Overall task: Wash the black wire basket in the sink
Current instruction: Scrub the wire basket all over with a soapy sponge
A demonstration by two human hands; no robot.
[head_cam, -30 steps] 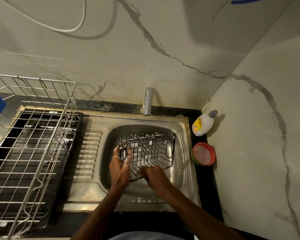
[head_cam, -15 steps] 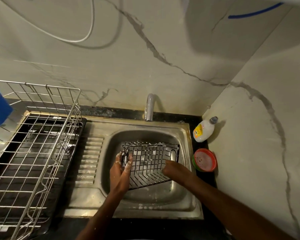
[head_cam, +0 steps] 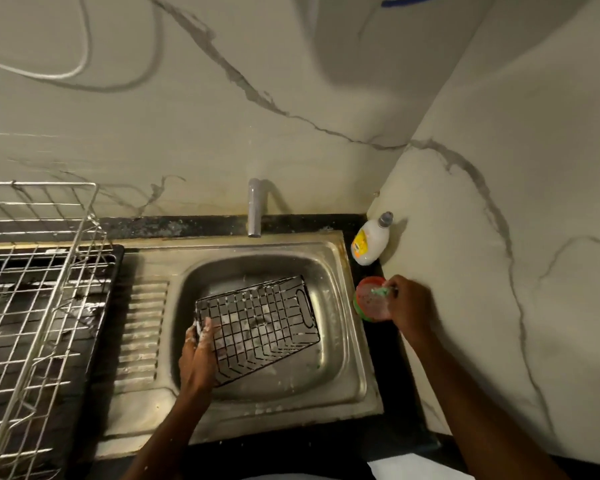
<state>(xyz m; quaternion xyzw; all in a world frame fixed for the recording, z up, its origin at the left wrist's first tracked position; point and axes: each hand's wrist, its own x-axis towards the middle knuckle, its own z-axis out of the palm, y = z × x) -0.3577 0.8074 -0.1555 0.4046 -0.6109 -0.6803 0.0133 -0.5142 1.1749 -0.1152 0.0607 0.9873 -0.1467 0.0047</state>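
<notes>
Basket point(head_cam: 257, 323) tilted inside sink point(head_cam: 347, 348), left hand point(head_cam: 198, 355) grasping its left edge, right hand point(head_cam: 409, 306) pinching green scrubber point(head_cam: 381, 291) over red dish point(head_cam: 371, 303), bottle point(head_cam: 369, 242) label unreadable.

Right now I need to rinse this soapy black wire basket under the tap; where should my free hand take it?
Grip the black wire basket by the oval handle loop in its right end wall, coming from the right. The left hand holds the left rim, tilting it in the steel sink, so that end is free. The right hand is at the red soap dish.
</notes>
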